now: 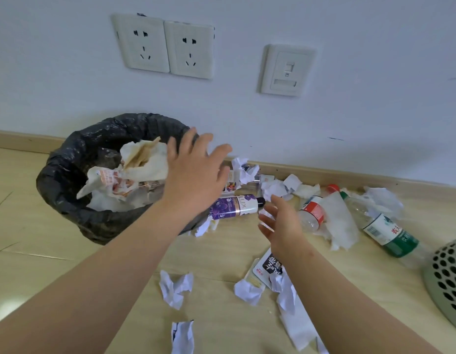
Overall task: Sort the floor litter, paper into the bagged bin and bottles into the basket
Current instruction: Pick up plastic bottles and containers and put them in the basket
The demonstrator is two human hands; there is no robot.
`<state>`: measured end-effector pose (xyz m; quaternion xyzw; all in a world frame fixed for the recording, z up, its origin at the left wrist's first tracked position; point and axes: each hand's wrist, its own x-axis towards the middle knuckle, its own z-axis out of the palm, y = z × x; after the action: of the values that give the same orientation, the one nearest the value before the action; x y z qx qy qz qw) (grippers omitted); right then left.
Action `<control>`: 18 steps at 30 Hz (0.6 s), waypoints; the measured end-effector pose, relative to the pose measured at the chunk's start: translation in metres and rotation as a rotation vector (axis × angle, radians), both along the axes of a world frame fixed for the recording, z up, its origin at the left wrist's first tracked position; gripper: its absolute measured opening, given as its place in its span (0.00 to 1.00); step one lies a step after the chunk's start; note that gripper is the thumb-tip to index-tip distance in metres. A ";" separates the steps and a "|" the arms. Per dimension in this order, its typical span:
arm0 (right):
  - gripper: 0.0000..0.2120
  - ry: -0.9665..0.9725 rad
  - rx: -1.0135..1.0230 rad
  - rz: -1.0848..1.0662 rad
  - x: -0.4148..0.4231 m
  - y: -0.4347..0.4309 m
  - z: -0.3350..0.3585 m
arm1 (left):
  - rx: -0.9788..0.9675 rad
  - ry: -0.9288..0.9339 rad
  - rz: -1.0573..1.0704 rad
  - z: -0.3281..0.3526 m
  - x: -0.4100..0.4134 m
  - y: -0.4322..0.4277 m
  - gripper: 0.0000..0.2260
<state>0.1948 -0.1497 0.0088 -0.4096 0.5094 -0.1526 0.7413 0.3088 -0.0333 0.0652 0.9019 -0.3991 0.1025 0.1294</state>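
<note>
The bin lined with a black bag (68, 175) stands by the wall at left, with crumpled paper (134, 172) piled inside. My left hand (196, 172) hovers open over the bin's right rim, holding nothing. My right hand (280, 223) is open above the floor, just right of a purple-and-white LUX bottle (234, 206) lying on its side. A clear bottle with a red label (311, 213) and a larger green-labelled bottle (385, 231) lie to the right. Crumpled papers (174, 287) are scattered on the floor. The perforated basket (449, 284) sits at the right edge.
White tissue (342, 223) lies between the two clear bottles. More paper scraps (243, 169) lie along the skirting board. A printed wrapper (267, 269) sits under my right forearm. Wall sockets (165, 47) are above the bin. The floor is pale wood.
</note>
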 end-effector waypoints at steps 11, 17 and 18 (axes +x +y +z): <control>0.02 0.191 -0.044 -0.098 -0.049 -0.036 -0.042 | 0.105 0.417 -0.121 -0.109 -0.014 -0.047 0.19; 0.04 0.213 -0.015 -0.050 -0.059 -0.043 -0.056 | 0.552 0.444 0.115 -0.138 -0.006 -0.052 0.32; 0.04 0.216 -0.015 -0.038 -0.060 -0.044 -0.059 | 0.550 0.419 0.135 -0.140 -0.009 -0.054 0.33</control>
<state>0.1351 -0.1941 -0.0500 -0.4192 0.5929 -0.1255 0.6760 0.3002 -0.0877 -0.0743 0.9287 -0.3162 -0.1879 -0.0465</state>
